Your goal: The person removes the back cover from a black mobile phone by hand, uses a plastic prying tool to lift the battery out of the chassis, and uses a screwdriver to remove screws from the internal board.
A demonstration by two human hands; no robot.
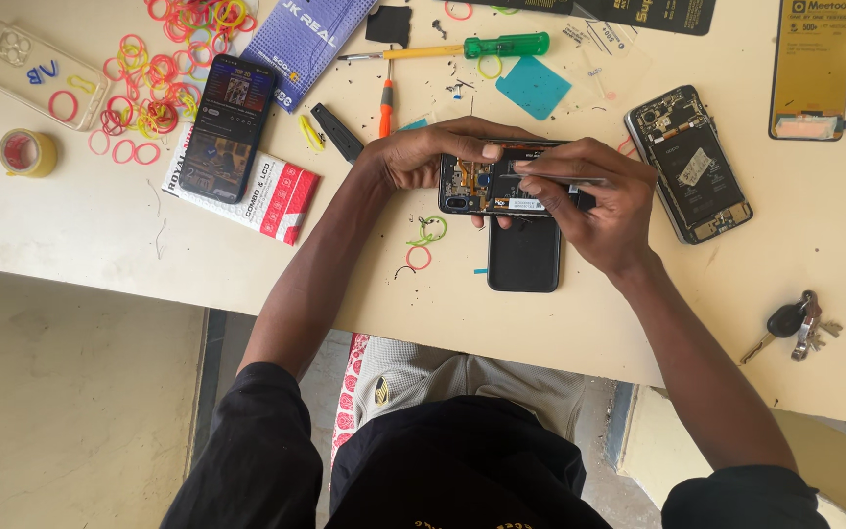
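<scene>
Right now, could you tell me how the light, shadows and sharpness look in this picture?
Head view: even, soft daylight over the table; only faint shadows under the left hand and right hand; mild glare on the lit phone; the opened phone is sharp; table edges bow slightly toward the corners.

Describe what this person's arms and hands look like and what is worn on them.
Both arms are bare from above the elbow down. Each upper arm is covered by a short black sleeve of a dark shirt. The left hand and right hand wear no gloves; no ring, watch or bracelet shows on either wrist. Fingernails look short.
</scene>
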